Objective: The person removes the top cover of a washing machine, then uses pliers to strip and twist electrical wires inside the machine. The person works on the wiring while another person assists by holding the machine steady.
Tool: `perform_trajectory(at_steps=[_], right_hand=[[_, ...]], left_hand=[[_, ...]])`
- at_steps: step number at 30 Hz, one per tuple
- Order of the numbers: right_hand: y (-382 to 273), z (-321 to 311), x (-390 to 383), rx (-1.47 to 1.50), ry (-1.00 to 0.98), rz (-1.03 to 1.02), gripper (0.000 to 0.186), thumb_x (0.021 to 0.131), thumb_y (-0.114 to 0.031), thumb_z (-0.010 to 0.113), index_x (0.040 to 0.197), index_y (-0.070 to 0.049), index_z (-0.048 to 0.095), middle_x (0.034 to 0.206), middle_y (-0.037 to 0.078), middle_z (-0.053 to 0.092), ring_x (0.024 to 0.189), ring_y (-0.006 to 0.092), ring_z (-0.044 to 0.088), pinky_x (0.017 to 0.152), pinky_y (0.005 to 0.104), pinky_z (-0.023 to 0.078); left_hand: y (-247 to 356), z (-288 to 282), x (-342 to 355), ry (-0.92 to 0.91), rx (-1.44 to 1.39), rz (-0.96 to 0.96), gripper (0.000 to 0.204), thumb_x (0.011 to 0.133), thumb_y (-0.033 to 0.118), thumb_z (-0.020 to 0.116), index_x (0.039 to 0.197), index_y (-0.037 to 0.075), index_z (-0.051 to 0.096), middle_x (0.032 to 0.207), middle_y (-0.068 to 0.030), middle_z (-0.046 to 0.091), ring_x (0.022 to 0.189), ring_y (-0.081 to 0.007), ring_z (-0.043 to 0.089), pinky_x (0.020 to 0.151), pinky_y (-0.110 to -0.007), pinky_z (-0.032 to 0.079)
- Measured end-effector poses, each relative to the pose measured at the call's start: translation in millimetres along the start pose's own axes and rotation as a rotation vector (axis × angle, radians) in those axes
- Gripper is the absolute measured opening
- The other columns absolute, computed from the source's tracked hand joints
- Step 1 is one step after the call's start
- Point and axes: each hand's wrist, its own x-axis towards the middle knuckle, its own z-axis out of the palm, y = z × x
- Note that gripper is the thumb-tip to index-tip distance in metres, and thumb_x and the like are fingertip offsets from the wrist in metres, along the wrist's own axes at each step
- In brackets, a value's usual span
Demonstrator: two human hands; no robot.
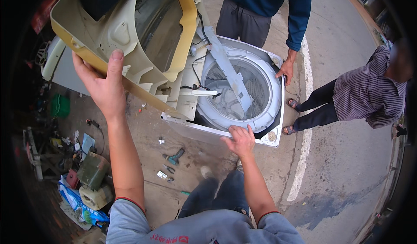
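While pavement [347, 170] stretches toward four o'clock from the washing machine [204, 133], a drill [174, 157] lies on the ground at seven and another person's hand [286, 68] touches the edge at two. The left hand [102, 81], thumb apart from fingers, grips the tilted top cover [117, 31], toward its one o'clock. The right hand [241, 140], loosely open, rests on the near rim, the tub [226, 97] at its twelve. Red writing [169, 239] marks the grey shirt [217, 229].
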Motion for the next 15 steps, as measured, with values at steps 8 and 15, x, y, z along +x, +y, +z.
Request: perform_trajectory(at_steps=[8,15], right_hand=[[-5.9,-18.9,9.0,0.004,-0.043,0.005,0.053,0.077,-0.053,0.076,0.108,-0.010,0.072,0.118,0.007,0.071,0.110,0.0250,0.065,0.100,0.0458,0.047],[-29.9,-38.2,15.4,-0.107,-0.123,-0.050,0.055,0.085,-0.057,0.067,0.100,-0.004,0.073,0.128,0.016,0.062,0.116,0.0314,0.060,0.096,0.0444,0.048]], left_hand=[[10.9,-74.6,-82.3,-0.035,0.081,-0.151,0.090,0.091,0.026,0.075,0.158,0.005,0.020,0.156,-0.0202,0.032,0.141,-0.0334,0.040,0.114,-0.048,0.036],[2.8,-186.1,-239.5,-0.166,0.369,-0.550,0.072,0.092,0.014,0.070,0.155,0.008,0.034,0.157,-0.0150,0.031,0.128,-0.0319,0.051,0.103,-0.043,0.047]])
